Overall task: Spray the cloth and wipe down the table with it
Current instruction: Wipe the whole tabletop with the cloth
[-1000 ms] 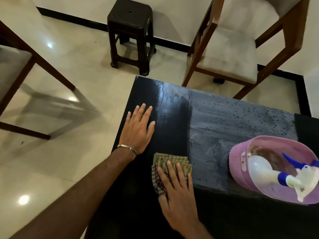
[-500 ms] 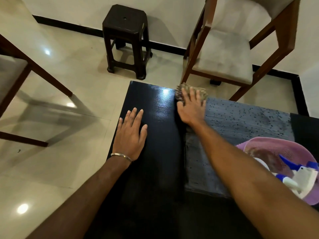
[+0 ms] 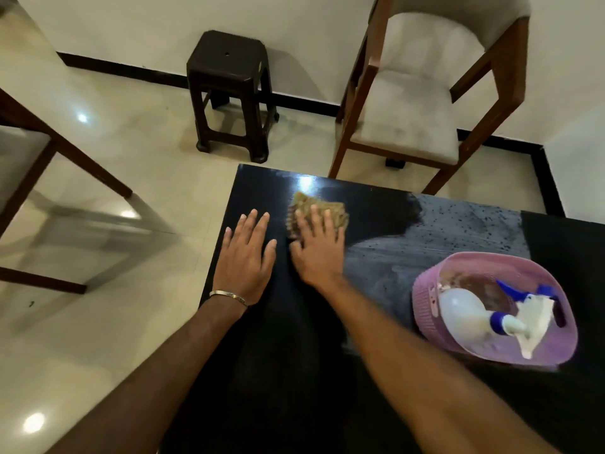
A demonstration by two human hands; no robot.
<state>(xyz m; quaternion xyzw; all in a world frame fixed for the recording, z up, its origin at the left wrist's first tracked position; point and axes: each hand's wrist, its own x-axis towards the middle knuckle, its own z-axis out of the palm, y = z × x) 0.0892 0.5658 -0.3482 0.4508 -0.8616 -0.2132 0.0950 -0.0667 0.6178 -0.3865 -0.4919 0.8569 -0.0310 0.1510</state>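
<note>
cloth [image 3: 319, 213] on table [image 3: 294, 371], basket [image 3: 425, 299] to its right

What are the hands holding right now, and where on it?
Nothing is gripped. The right hand presses flat on the near part of the folded cloth, fingers straight. The left hand rests flat on the table.

dark plastic stool [image 3: 229, 90] against the wall. right of the stool: wooden chair [image 3: 422, 93] with pale cushion. left of the stool, across the tiled floor [image 3: 137, 152]: part of another wooden chair [image 3: 42, 178]. pink basket [image 3: 491, 309] well right of and nearer than the stool.
</note>
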